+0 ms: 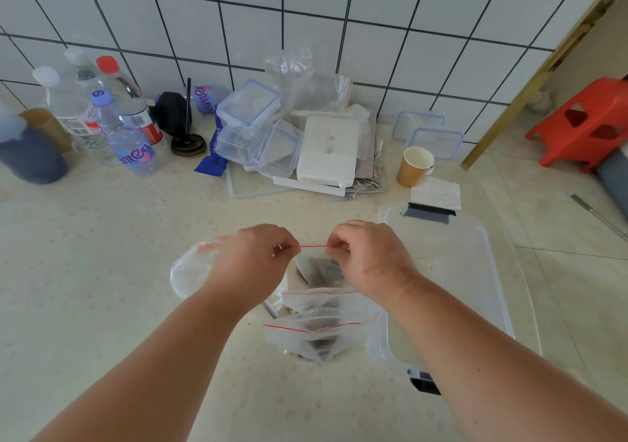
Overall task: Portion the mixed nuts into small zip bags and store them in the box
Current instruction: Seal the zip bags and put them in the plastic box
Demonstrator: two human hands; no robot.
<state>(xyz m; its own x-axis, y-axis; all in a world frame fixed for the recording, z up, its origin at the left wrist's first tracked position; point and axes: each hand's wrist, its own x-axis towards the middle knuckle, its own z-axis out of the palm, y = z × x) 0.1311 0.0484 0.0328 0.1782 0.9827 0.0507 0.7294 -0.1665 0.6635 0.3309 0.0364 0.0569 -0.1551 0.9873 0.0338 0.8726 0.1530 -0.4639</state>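
- While both hands pinch its red zip, left hand (251, 258) and right hand (368, 258) hold the bag (317, 268) above two filled bags (319, 326), beside the box (469, 271)
- Judged best: press along the zip evenly, squeezing air out

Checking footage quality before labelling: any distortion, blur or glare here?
Head view: wide-angle bending bows the wall tiles; soft, even light with faint shadows; left-edge bottles look smeared; the zip bag pinched by left hand and right hand stays legible.
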